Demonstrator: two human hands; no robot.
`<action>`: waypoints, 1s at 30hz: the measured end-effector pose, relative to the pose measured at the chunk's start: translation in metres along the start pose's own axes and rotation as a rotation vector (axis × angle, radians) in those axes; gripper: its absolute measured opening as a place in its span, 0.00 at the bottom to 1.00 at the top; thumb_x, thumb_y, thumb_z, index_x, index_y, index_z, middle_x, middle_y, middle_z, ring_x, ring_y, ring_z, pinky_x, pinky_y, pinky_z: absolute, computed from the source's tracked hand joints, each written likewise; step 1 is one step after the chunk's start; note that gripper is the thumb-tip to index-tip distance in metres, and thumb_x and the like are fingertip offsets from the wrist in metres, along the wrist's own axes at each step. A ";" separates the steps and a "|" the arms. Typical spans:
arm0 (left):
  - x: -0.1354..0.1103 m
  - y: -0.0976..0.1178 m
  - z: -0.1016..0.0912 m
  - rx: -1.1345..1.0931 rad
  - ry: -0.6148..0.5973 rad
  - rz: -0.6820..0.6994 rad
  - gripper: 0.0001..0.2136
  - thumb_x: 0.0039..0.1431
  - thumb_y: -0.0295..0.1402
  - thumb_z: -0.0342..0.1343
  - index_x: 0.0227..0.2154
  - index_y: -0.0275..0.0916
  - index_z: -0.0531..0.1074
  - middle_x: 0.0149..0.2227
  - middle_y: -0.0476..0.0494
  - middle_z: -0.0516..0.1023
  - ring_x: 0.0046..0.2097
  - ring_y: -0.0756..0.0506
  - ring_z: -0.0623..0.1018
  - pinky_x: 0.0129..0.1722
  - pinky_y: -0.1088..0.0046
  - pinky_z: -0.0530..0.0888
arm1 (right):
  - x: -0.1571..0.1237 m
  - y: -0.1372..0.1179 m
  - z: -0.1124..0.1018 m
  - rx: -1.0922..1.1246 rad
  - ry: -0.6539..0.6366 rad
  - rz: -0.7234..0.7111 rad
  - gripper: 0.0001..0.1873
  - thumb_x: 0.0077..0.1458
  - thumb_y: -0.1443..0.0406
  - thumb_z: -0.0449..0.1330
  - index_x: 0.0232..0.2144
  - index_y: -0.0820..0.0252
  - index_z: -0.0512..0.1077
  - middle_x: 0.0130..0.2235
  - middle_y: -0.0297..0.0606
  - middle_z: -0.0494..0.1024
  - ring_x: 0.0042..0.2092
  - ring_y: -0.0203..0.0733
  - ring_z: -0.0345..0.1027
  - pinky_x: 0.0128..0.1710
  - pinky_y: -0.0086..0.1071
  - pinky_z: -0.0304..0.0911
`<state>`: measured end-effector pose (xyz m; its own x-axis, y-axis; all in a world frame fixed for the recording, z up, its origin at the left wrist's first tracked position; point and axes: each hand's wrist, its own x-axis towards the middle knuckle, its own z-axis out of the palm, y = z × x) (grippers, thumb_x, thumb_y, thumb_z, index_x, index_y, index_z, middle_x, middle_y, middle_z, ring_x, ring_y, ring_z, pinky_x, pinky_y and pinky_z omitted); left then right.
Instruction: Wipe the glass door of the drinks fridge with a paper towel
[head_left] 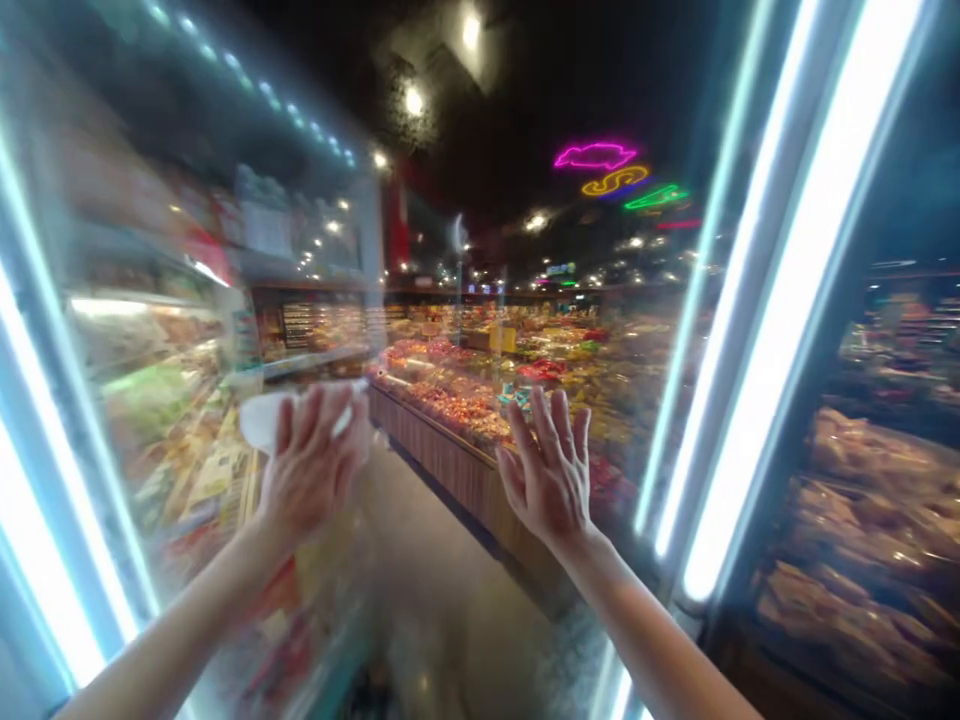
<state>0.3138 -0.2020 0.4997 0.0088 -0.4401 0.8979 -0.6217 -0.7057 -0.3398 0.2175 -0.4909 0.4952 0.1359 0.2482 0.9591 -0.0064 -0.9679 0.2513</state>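
Note:
My left hand (311, 470) is at the centre left, its fingers curled over a white cloth (262, 420) that sticks out on the thumb side. The cloth seems pressed against a pane of glass (450, 350) in front of me, though the blur makes this hard to confirm. My right hand (547, 470) is raised with its fingers spread and holds nothing. I cannot tell whether it touches the glass. Bright lit door frames (757, 290) stand to the right of it.
Shelves of packaged food (855, 520) sit behind glass at the right, and blurred shelves of goods (165, 400) fill the left. A wood-fronted display counter (450, 480) runs down a shop aisle beyond the glass, beside a polished floor (450, 600). Neon signs (596, 155) hang above.

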 end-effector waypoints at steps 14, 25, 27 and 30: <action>0.088 -0.003 -0.009 0.071 0.095 -0.127 0.33 0.70 0.36 0.46 0.73 0.41 0.40 0.75 0.39 0.45 0.76 0.38 0.35 0.74 0.46 0.39 | 0.058 -0.015 0.009 0.077 -0.079 -0.067 0.38 0.69 0.62 0.51 0.74 0.61 0.39 0.75 0.43 0.45 0.76 0.53 0.29 0.74 0.60 0.39; 0.093 -0.028 -0.026 0.065 0.080 -0.121 0.31 0.71 0.35 0.41 0.73 0.44 0.41 0.75 0.42 0.45 0.76 0.38 0.36 0.73 0.42 0.41 | 0.055 -0.017 0.003 0.115 -0.065 -0.062 0.38 0.70 0.64 0.50 0.74 0.61 0.39 0.74 0.43 0.48 0.76 0.52 0.30 0.74 0.60 0.39; 0.088 -0.026 -0.027 0.068 0.081 -0.159 0.31 0.71 0.36 0.41 0.73 0.42 0.39 0.76 0.41 0.42 0.75 0.38 0.34 0.73 0.42 0.38 | 0.058 -0.018 0.003 0.107 -0.060 -0.044 0.39 0.69 0.64 0.51 0.74 0.60 0.35 0.74 0.43 0.48 0.76 0.53 0.29 0.73 0.61 0.39; 0.066 -0.015 -0.022 0.069 -0.117 0.174 0.31 0.70 0.33 0.43 0.73 0.47 0.40 0.74 0.46 0.50 0.76 0.42 0.40 0.74 0.51 0.35 | 0.074 -0.020 0.004 0.107 -0.046 -0.059 0.40 0.69 0.65 0.50 0.74 0.60 0.32 0.74 0.44 0.48 0.76 0.52 0.30 0.74 0.60 0.39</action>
<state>0.3060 -0.2083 0.5705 -0.0008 -0.6175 0.7866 -0.5666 -0.6478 -0.5091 0.2316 -0.4539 0.5604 0.1786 0.3047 0.9356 0.1084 -0.9512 0.2891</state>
